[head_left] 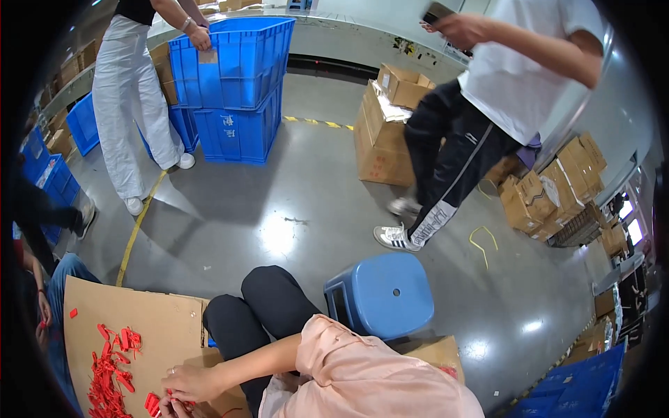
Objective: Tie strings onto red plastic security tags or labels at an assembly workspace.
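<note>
My right hand [194, 382], with a ring on a finger, reaches in from a pink sleeve over the cardboard sheet [164, 313]. Its fingers are bent and pressed together over a small red plastic piece [182, 402]. Against it, at the lower edge, is my left hand [173, 409], partly cut off, its fingers closed on the same spot. Both hands hide most of the piece. Beside them lies another red piece [152, 403]. A heap of red corded pieces [108, 373] spreads over the sheet to the left, with a single red piece [73, 313] apart from it.
A blue stool [380, 292] stands right of my knees. Stacked blue crates [237, 125] and a person in white trousers are far left. Another person with a phone [439, 12] stands beside cardboard boxes [383, 139]. Someone's hands [44, 313] show at the left edge.
</note>
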Motion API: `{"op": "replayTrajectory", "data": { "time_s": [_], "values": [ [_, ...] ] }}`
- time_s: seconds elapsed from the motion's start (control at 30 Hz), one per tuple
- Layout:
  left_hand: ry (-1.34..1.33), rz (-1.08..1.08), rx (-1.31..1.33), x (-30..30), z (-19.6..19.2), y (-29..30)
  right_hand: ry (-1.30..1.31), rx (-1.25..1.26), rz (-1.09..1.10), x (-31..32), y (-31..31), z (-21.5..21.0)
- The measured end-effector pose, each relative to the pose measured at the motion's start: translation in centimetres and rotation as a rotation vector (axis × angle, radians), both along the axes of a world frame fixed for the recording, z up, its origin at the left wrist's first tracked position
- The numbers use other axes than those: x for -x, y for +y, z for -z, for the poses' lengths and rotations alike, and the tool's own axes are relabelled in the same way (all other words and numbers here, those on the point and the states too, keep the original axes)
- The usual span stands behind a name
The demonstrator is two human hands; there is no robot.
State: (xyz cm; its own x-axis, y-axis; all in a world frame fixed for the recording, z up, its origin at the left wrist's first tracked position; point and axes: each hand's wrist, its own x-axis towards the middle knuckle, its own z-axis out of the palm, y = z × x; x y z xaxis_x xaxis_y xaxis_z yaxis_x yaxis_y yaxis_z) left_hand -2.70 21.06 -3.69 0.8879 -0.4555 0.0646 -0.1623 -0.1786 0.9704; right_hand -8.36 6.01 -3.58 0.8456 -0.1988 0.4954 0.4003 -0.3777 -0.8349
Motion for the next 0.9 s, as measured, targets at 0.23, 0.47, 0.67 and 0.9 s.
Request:
{"op": "replayTrajectory", "data": {
  "time_s": [0.23,0.47,0.67,0.9],
  "values": [
    [-0.008,0.065,-0.008,0.8,-1.4,-0.2,0.081,-0.023,-0.192,-0.2,-1.9,-0.8],
    [0.25,0.116,0.28,0.1,0.3,1.0,0.085,-0.148,-0.243,0.3,-1.5,-1.7],
    [0.384,0.303,0.266,1.9,-0.2,0.3,0.148,-0.284,-0.291,0.6,-0.8,-1.2],
    [0.525,-0.03,0.372,1.7,-2.7,1.8,0.456,-0.595,-0.65,0.9,-1.0,-2.8]
  ]
}}
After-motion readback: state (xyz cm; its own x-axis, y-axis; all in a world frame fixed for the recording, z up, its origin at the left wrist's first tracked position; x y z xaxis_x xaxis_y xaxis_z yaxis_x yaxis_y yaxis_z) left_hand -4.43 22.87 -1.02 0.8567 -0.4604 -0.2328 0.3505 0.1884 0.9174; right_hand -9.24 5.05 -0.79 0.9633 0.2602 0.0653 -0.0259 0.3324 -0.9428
